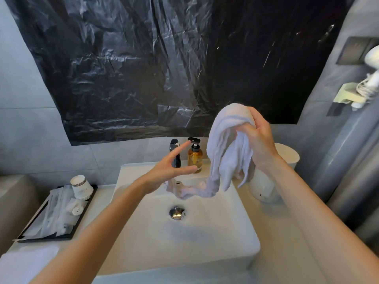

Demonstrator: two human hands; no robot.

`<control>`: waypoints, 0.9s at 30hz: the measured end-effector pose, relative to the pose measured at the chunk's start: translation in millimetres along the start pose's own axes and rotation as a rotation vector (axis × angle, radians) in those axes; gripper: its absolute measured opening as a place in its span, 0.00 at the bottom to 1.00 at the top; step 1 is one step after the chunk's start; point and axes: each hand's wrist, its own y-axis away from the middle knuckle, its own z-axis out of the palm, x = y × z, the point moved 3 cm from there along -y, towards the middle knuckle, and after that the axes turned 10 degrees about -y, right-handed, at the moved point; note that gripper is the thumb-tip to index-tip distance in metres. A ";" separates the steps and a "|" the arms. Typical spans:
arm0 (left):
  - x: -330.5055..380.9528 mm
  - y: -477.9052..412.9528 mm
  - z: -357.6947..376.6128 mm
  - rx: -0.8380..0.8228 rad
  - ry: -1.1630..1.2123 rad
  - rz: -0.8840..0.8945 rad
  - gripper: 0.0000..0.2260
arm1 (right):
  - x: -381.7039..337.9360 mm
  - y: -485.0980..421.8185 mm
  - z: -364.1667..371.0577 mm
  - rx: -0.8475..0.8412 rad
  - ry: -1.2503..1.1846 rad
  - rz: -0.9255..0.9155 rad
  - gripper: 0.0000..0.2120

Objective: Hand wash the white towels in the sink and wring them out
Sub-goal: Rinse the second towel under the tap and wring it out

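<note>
My right hand grips a white towel and holds it up above the back right of the white sink. The towel hangs in folds, and its lower end trails into the basin near the faucet. My left hand hovers over the back of the sink with fingers spread and straight, holding nothing, close to the black faucet. A second white towel lies on the counter at the bottom left. The metal drain shows in the basin.
An amber soap pump bottle stands behind the sink. A black tray with paper cups and wrapped items sits at the left. A white kettle-like container stands right of the sink. Black plastic sheeting covers the wall.
</note>
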 end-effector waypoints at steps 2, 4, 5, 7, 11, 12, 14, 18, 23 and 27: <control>36.4 -5.1 5.9 -0.026 0.045 0.127 0.39 | -22.0 -7.7 6.3 -0.012 -0.047 -0.060 0.08; 73.1 -9.8 8.4 0.062 0.006 0.259 0.32 | -44.4 -15.3 14.8 -0.038 -0.105 -0.119 0.10; 88.9 -12.3 5.2 0.173 -0.013 0.311 0.24 | -54.7 -18.4 19.0 -0.045 -0.132 -0.141 0.11; 114.2 -15.0 -6.6 0.350 0.037 0.342 0.11 | -73.2 -25.3 24.8 -0.044 -0.186 -0.164 0.10; 136.4 -13.0 -24.6 0.250 0.227 0.302 0.13 | -96.2 -33.7 24.8 -0.061 -0.034 -0.222 0.11; 137.0 -12.9 -26.2 0.232 0.214 0.291 0.15 | -95.6 -33.9 22.1 -0.046 0.031 -0.227 0.12; 134.7 -10.7 -24.7 0.246 0.168 0.262 0.14 | -87.8 -31.3 16.7 -0.027 0.125 -0.209 0.14; 123.3 -5.0 -11.9 0.284 0.451 0.167 0.08 | -37.2 -18.0 3.0 -0.025 0.411 -0.100 0.11; 130.1 6.7 -7.3 0.305 0.334 0.300 0.08 | 24.8 20.5 5.1 -0.318 0.302 0.304 0.30; 138.6 5.5 4.8 0.248 0.610 0.210 0.07 | 42.2 38.5 35.0 -0.330 0.038 0.301 0.41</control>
